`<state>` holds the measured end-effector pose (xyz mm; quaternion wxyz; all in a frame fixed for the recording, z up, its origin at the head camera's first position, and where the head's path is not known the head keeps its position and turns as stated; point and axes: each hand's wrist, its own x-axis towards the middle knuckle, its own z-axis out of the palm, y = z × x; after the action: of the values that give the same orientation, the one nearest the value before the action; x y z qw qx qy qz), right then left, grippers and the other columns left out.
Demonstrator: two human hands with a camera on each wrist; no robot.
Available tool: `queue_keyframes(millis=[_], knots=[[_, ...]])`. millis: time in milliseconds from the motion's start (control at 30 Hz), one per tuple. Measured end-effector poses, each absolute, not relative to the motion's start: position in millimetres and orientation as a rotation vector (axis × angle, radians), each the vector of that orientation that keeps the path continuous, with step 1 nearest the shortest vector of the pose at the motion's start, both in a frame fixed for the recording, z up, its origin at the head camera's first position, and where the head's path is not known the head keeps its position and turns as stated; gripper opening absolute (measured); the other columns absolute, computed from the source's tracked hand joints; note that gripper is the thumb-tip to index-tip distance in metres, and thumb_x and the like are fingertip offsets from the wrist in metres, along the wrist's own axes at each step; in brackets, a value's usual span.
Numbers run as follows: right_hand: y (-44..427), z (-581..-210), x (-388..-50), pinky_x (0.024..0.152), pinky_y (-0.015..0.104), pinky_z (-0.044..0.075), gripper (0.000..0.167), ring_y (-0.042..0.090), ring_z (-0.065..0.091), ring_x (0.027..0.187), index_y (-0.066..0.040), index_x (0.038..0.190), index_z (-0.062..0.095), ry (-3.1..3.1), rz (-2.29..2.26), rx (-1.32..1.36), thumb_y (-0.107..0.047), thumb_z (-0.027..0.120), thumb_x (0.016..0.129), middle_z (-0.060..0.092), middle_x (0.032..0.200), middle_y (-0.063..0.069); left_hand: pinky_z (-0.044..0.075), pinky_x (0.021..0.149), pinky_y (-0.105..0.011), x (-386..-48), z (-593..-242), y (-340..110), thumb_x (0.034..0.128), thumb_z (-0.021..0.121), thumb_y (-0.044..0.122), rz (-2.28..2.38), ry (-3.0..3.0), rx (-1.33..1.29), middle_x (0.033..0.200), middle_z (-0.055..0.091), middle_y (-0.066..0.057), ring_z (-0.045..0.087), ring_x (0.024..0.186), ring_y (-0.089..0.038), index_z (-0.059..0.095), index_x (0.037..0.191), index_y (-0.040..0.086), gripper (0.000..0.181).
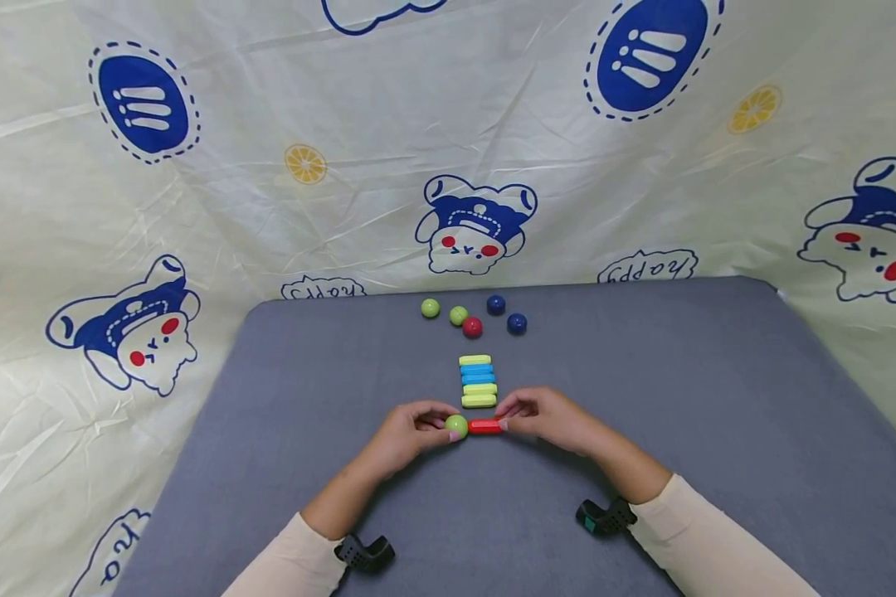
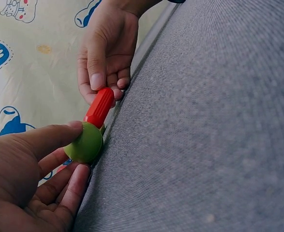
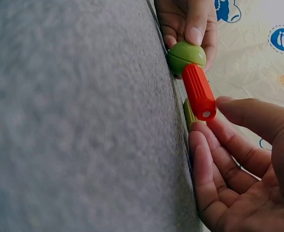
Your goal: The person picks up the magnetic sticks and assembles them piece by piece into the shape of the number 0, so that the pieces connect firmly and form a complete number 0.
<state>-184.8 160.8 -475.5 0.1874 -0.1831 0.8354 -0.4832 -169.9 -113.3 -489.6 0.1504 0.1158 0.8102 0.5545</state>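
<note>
My left hand (image 1: 409, 431) pinches a glossy green ball (image 1: 456, 426) between thumb and fingers at the middle of the table. A short ridged red rod (image 1: 484, 426) touches the ball end to end. My right hand (image 1: 547, 417) holds the rod near its other end, thumb against one side. In the right wrist view the free end of the red rod (image 3: 198, 92) shows a small silvery disc. The left wrist view shows a seam-free side of the green ball (image 2: 85, 143) under my left thumb.
Just beyond the hands lies a column of yellow rods (image 1: 479, 400) and blue rods (image 1: 478, 379). Farther back are two green balls (image 1: 430, 308), a red ball (image 1: 473, 327) and two dark blue balls (image 1: 517, 323). A printed curtain (image 1: 373, 224) hangs behind the grey table (image 1: 642, 356).
</note>
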Motion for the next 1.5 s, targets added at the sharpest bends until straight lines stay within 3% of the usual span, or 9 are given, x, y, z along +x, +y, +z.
queue_keyframes(millis=[267, 667, 833, 1033, 1233, 1500], knots=[[164, -472, -190, 0.069, 0.029, 0.052, 0.027, 0.019, 0.061, 0.084, -0.007, 0.117, 0.069, 2.345, -1.460, -0.389, -0.023, 0.072, 0.095, 0.068, 0.101, 0.008, 0.052, 0.075, -0.021, -170, -491, -114, 0.0853, 0.083, 0.022, 1.600, 2.312, 0.315, 0.101, 0.070, -0.006, 0.062, 0.087, -0.012, 0.075, 0.114, 0.013, 0.030], [187, -459, -203, 0.079, 0.029, 0.055, 0.043, 0.014, 0.064, 0.097, 0.000, 0.132, 0.060, 2.519, -1.664, -0.228, -0.021, 0.071, 0.096, 0.067, 0.122, 0.019, 0.051, 0.075, -0.022, -168, -491, -114, 0.0854, 0.082, 0.020, 1.599, 2.306, 0.318, 0.102, 0.069, -0.007, 0.060, 0.087, -0.012, 0.075, 0.115, 0.013, 0.031], [195, -456, -211, 0.081, 0.027, 0.051, 0.049, 0.016, 0.061, 0.102, -0.003, 0.137, 0.056, 2.567, -1.649, -0.160, -0.026, 0.070, 0.097, 0.060, 0.134, 0.019, 0.052, 0.075, -0.022, -168, -490, -115, 0.0852, 0.083, 0.020, 1.603, 2.306, 0.311, 0.101, 0.069, -0.007, 0.061, 0.087, -0.012, 0.075, 0.115, 0.012, 0.032], [196, -453, -230, 0.090, 0.038, 0.050, 0.049, 0.031, 0.059, 0.117, -0.005, 0.139, 0.056, 2.605, -1.589, -0.129, -0.026, 0.070, 0.097, 0.058, 0.139, 0.018, 0.052, 0.074, -0.021, -169, -491, -114, 0.0853, 0.082, 0.019, 1.609, 2.298, 0.313, 0.101, 0.069, -0.006, 0.062, 0.086, -0.011, 0.075, 0.115, 0.013, 0.031], [189, -456, -257, 0.102, 0.051, 0.048, 0.047, 0.036, 0.054, 0.129, -0.006, 0.138, 0.056, 2.627, -1.522, -0.117, -0.023, 0.069, 0.097, 0.057, 0.141, 0.018, 0.051, 0.073, -0.021, -171, -491, -115, 0.0853, 0.082, 0.019, 1.611, 2.297, 0.318, 0.100, 0.069, -0.005, 0.062, 0.085, -0.010, 0.075, 0.114, 0.012, 0.031], [182, -458, -287, 0.101, 0.052, 0.047, 0.047, 0.037, 0.051, 0.130, -0.005, 0.140, 0.055, 2.615, -1.496, -0.071, -0.021, 0.068, 0.097, 0.054, 0.144, 0.019, 0.052, 0.073, -0.020, -170, -492, -116, 0.0854, 0.082, 0.016, 1.653, 2.245, 0.326, 0.101, 0.069, -0.010, 0.061, 0.085, -0.011, 0.074, 0.116, 0.009, 0.032]])
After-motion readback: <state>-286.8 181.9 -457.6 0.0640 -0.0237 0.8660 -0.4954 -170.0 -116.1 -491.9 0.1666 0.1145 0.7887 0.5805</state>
